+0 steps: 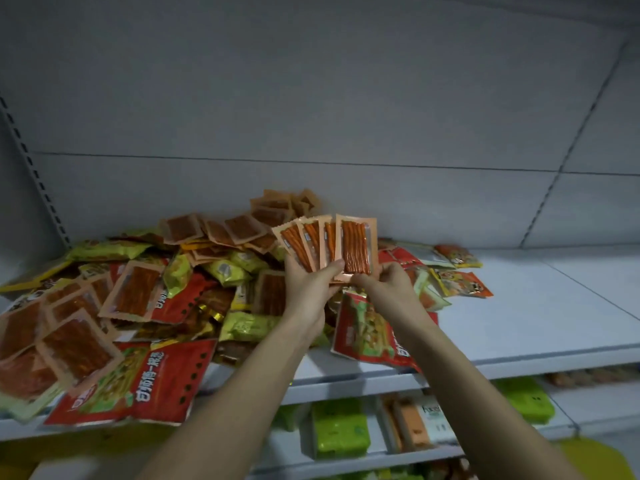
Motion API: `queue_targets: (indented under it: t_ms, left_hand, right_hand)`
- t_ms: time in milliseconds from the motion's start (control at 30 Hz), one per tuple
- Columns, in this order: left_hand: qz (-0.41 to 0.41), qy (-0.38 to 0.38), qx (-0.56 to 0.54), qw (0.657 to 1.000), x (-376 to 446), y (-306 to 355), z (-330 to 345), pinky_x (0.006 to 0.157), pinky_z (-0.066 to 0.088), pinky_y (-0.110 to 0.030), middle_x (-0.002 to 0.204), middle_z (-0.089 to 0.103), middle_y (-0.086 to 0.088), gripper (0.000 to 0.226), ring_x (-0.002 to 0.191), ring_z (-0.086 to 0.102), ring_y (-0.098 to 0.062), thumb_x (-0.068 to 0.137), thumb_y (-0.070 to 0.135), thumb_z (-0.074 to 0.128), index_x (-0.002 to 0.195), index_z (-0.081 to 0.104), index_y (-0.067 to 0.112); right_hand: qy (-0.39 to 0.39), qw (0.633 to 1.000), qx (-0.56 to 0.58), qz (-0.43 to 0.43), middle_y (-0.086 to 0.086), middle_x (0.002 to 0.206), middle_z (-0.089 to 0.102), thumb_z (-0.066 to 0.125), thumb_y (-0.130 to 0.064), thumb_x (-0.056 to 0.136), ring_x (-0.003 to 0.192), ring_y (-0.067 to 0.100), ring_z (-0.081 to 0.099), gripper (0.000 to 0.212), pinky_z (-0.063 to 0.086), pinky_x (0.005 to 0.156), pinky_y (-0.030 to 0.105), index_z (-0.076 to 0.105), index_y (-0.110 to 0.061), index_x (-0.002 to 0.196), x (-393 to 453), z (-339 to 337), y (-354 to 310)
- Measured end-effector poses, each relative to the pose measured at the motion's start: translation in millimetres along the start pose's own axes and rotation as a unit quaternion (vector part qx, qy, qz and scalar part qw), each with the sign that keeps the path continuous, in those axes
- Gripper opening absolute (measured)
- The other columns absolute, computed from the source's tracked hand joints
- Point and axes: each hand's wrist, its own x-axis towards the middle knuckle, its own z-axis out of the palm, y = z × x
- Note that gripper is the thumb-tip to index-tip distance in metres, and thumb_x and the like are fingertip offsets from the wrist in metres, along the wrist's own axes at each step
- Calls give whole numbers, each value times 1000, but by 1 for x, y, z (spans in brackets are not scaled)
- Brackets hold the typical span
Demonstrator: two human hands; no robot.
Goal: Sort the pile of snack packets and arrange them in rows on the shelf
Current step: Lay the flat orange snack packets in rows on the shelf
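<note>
Centrally, just above the middle of the view, a fan of four orange stick-snack packets (325,244) is held up in front of the shelf (519,327). The left hand (308,289) has its grip closed on the fan's lower edges, thumb pressed across the front. The right hand (388,284) pinches the bottom corner of the frontmost packet, at about five o'clock on the fan.

These packets are thin, flat, glossy plastic sleeves with crimped borders and a clear window showing orange sticks. They look light, slightly stiff and slippery, so they probably slide against each other; pinching the sealed bottom edges seems the safest hold.

From nine o'clock round to the centre, the unsorted pile (138,306) spreads over the white shelf: more flat orange sleeves, puffy yellow-green pouches, and large red bags (152,386) at seven o'clock hanging over the shelf lip. A few small packets lie at three o'clock. The shelf's right part is bare white metal. Below, at five o'clock, green packages (339,427) sit on a lower shelf.
</note>
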Motion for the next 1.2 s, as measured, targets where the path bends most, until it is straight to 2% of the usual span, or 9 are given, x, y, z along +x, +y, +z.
queue_targets:
  t_ms: [100,200,367,467,667,767,900,1067,1200]
  left_hand:
    - [-7,-10,12,1000,-15,-22,36,85,57,-39,118,72,0,56,109,69,-18,88,-8,68,133,50,20]
    - [-7,-31,18,999,-38,-49,79,89,59,-46,118,72,-1,54,108,70,-19,87,-7,69,131,51,20]
    - [-24,-82,32,996,-88,-97,170,82,61,-38,116,73,0,46,102,73,-16,93,-4,63,128,54,24]
    - [-53,-106,28,992,-107,-127,226,77,61,-41,120,72,-4,33,102,73,-23,100,5,55,129,55,21]
    - [-85,-143,47,985,-138,-183,337,80,61,-45,119,72,-2,29,102,73,-24,102,10,53,125,56,28]
    - [-88,-179,64,978,-144,-209,388,86,60,-50,120,72,-1,32,103,72,-23,103,10,53,131,54,25]
    - [-103,-224,76,966,-146,-246,450,89,60,-49,122,70,-1,35,104,72,-20,103,11,53,136,52,22]
    - [-104,-250,70,960,-133,-300,535,78,62,-37,123,70,-1,35,103,73,-16,101,9,56,134,54,21]
    - [-112,-260,45,958,-111,-348,607,79,62,-41,119,72,-2,32,102,73,-19,99,5,58,126,56,22]
  right_hand:
    - [4,1000,-6,0,1,104,65,72,-34,86,93,15,66,36,48,72,28,53,-18,111,-4,-49,10]
    - [-5,999,35,-16,1,107,70,65,-36,93,94,17,70,30,51,72,29,59,-16,114,-9,-106,22]
    - [19,999,29,-25,6,101,73,64,-24,96,90,19,71,18,57,72,31,65,-12,110,-28,-219,52]
    - [35,998,43,-5,11,100,73,64,-16,96,86,18,71,16,56,68,28,66,-7,109,-39,-293,67]
    - [97,993,59,10,9,102,73,60,-13,97,88,17,71,17,57,65,22,66,-6,112,-49,-420,88]
    - [126,990,59,12,6,102,74,61,-14,97,88,16,72,16,56,67,25,66,-10,112,-46,-476,102]
    - [144,988,55,26,4,102,74,61,-15,97,90,17,72,16,54,69,27,66,-10,111,-34,-548,119]
    - [172,982,53,50,7,102,73,62,-14,97,91,20,72,15,56,72,29,65,-8,111,0,-635,146]
    - [183,979,46,71,6,103,74,61,-15,97,94,20,72,16,58,80,34,63,-9,112,44,-707,168]
